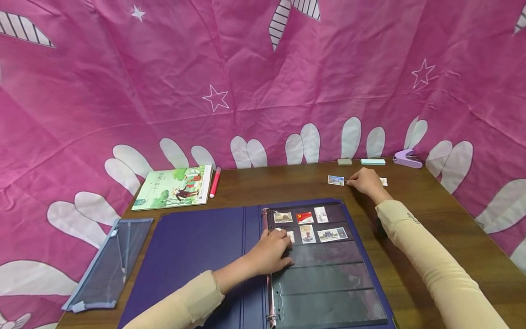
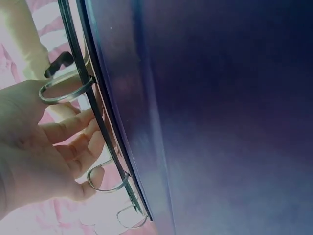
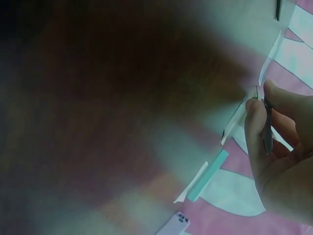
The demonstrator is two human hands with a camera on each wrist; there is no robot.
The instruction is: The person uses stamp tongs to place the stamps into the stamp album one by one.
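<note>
My right hand (image 1: 366,182) is over the far right of the table, pinching dark tweezers (image 3: 267,129) between thumb and fingers. The tweezers' tip is at the right edge of a small blue-toned stamp (image 1: 336,180); whether it grips the stamp I cannot tell. Another stamp (image 1: 384,181) lies partly hidden behind this hand. My left hand (image 1: 269,251) rests on the black page (image 1: 328,276) of an open stamp album, beside its metal rings (image 2: 66,100), fingers loosely bent. Its fingers partly cover a stamp in the second row. Several stamps, including a red one (image 1: 305,217), sit in the top two rows.
The album's navy cover (image 1: 197,256) lies flat on the left. Beyond it are a picture book (image 1: 174,187) and a red marker (image 1: 215,183). A zip pouch (image 1: 111,262) lies at the left edge. Along the back stand a grey eraser (image 1: 344,161), a teal block (image 1: 373,161) and a purple stapler (image 1: 407,158).
</note>
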